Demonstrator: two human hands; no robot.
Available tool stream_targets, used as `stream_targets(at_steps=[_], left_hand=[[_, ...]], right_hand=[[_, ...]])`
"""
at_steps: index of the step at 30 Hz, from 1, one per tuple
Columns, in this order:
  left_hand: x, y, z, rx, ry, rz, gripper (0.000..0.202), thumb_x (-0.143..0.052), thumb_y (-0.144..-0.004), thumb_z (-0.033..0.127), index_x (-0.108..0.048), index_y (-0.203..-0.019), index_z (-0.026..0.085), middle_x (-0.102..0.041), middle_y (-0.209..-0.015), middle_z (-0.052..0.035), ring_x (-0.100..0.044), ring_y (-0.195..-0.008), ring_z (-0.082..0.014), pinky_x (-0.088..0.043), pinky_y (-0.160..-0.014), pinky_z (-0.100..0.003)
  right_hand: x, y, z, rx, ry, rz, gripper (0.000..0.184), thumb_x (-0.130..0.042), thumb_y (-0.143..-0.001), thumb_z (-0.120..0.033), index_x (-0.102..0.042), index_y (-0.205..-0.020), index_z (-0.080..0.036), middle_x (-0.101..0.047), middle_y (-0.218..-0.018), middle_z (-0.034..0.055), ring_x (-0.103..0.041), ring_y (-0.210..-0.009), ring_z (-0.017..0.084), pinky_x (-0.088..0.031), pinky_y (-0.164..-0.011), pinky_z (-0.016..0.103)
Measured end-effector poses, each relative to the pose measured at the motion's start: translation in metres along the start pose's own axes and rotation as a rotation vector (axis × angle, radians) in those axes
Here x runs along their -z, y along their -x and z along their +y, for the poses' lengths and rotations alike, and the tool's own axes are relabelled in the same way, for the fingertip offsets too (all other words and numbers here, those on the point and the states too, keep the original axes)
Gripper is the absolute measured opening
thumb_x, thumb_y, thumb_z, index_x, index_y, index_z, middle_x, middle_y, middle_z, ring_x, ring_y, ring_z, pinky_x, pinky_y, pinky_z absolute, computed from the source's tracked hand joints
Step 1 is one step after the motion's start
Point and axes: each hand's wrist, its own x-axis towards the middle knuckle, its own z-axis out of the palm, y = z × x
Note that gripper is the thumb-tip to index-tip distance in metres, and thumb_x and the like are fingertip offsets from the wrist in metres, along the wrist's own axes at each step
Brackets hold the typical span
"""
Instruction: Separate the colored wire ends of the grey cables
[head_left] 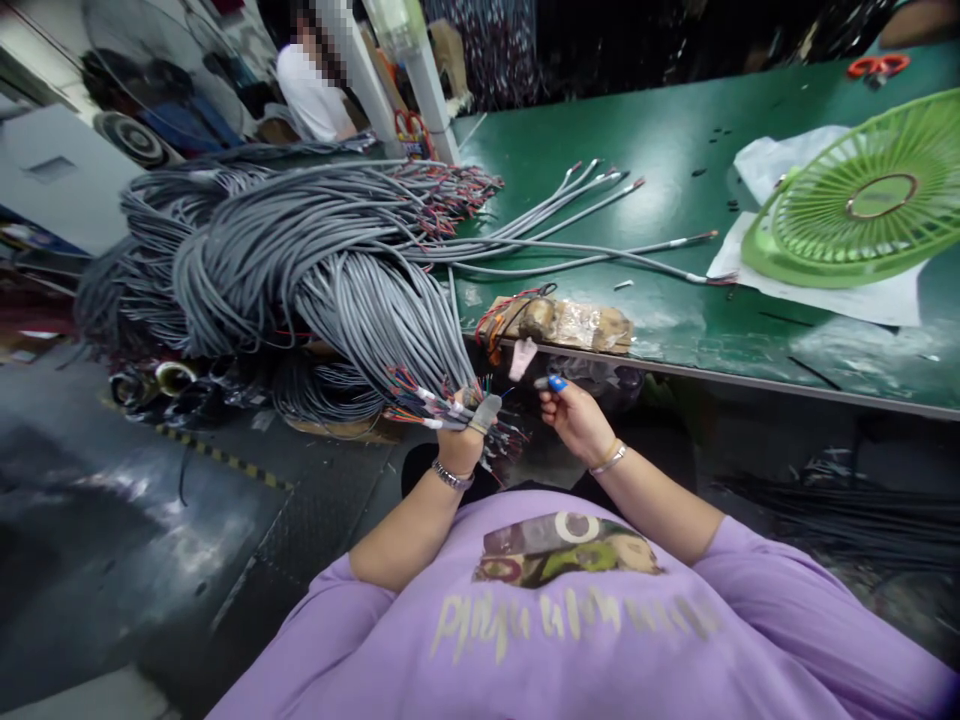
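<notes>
My left hand (459,446) is closed around the stripped ends of several grey cables (409,310). Thin coloured wires (409,385) fan out of those ends on both sides of it, and a pale wrap covers its thumb. To its right, just off the table edge, is my right hand (576,422). Its fingers are pinched together, with a blue covering (557,383) on one tip; whatever lies between them is too small to make out. A pale pink piece (523,358) hangs from the table edge between the hands.
A large heap of grey cables (247,250) covers the left of the green table (675,130). Near the front edge lies a taped block (589,325) with wires. A green fan (862,200) stands at right, orange-handled scissors (877,68) behind it. Another person (311,95) is at the back left.
</notes>
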Motion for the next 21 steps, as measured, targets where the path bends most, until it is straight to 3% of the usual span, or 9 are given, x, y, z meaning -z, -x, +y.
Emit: stream_targets(at_steps=[7, 10, 16, 19, 21], left_hand=[[0.005, -0.002, 0.013, -0.013, 0.214, -0.249, 0.036, -0.075, -0.074, 0.049, -0.077, -0.091, 0.018, -0.077, -0.085, -0.0078, -0.072, -0.079, -0.0203, -0.057, -0.074, -0.031], [0.008, -0.005, 0.020, -0.020, 0.345, -0.235, 0.042, -0.074, -0.072, 0.056, -0.077, -0.088, 0.017, -0.077, -0.089, -0.0090, -0.073, -0.086, -0.0226, -0.058, -0.082, -0.035], [0.012, -0.010, 0.030, 0.076, 0.419, -0.219, 0.036, -0.078, -0.069, 0.051, -0.075, -0.083, 0.018, -0.075, -0.077, -0.0034, -0.073, -0.070, -0.0171, -0.060, -0.069, -0.029], [0.013, -0.011, 0.034, 0.123, 0.445, -0.199, 0.035, -0.079, -0.069, 0.049, -0.074, -0.083, 0.017, -0.074, -0.074, -0.0033, -0.073, -0.072, -0.0176, -0.058, -0.067, -0.027], [0.014, -0.012, 0.036, 0.161, 0.474, -0.172, 0.032, -0.078, -0.072, 0.046, -0.073, -0.082, 0.016, -0.074, -0.074, -0.0039, -0.074, -0.075, -0.0188, -0.058, -0.068, -0.027]], right_hand=[[0.009, 0.010, -0.005, 0.140, 0.162, 0.048, 0.036, -0.078, -0.065, -0.045, -0.056, -0.072, -0.017, -0.057, -0.062, -0.0039, -0.043, -0.050, 0.005, -0.033, -0.047, 0.019], [0.016, 0.015, -0.012, 0.222, 0.248, 0.057, 0.036, -0.075, -0.069, -0.048, -0.057, -0.076, -0.018, -0.055, -0.062, -0.0047, -0.043, -0.050, 0.005, -0.035, -0.047, 0.019], [0.028, 0.023, -0.023, 0.304, 0.289, 0.076, 0.036, -0.076, -0.069, -0.049, -0.056, -0.076, -0.020, -0.055, -0.063, -0.0054, -0.044, -0.050, 0.005, -0.037, -0.047, 0.018], [0.030, 0.027, -0.025, 0.372, 0.351, 0.027, 0.033, -0.073, -0.075, -0.050, -0.059, -0.080, -0.021, -0.056, -0.064, -0.0051, -0.045, -0.051, 0.006, -0.037, -0.049, 0.018], [0.027, 0.031, -0.031, 0.433, 0.520, -0.098, 0.030, -0.066, -0.083, -0.050, -0.064, -0.084, -0.021, -0.059, -0.067, -0.0034, -0.048, -0.054, 0.007, -0.041, -0.052, 0.020]])
